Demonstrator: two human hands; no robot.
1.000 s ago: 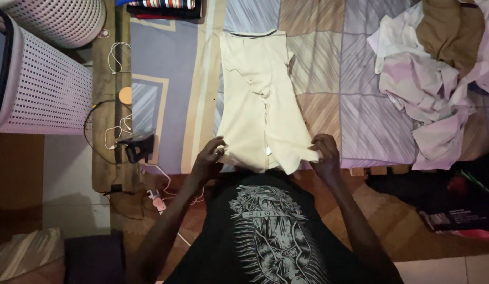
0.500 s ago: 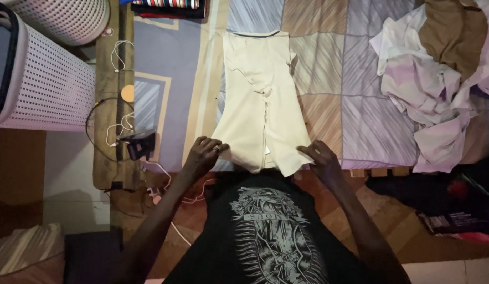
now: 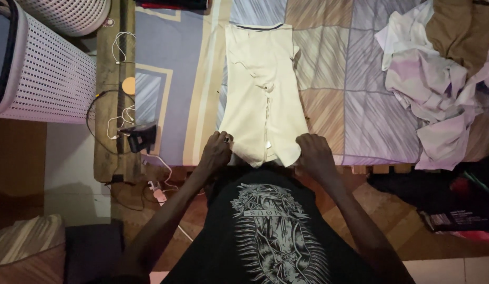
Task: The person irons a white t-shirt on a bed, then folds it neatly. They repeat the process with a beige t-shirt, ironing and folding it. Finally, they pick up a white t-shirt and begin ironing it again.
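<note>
Two hands (image 3: pixel 215 152), one cream garment (image 3: pixel 263 94), two white baskets (image 3: pixel 44 79).

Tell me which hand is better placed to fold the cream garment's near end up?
Neither clearly: left hand and right hand each rest at a near corner of the cream fabric garment; probably both.

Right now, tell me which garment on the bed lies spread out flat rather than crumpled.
The cream garment, laid flat lengthwise under the left hand and right hand. The lilac-and-white clothes and the brown garment lie crumpled in a heap at the right.
</note>
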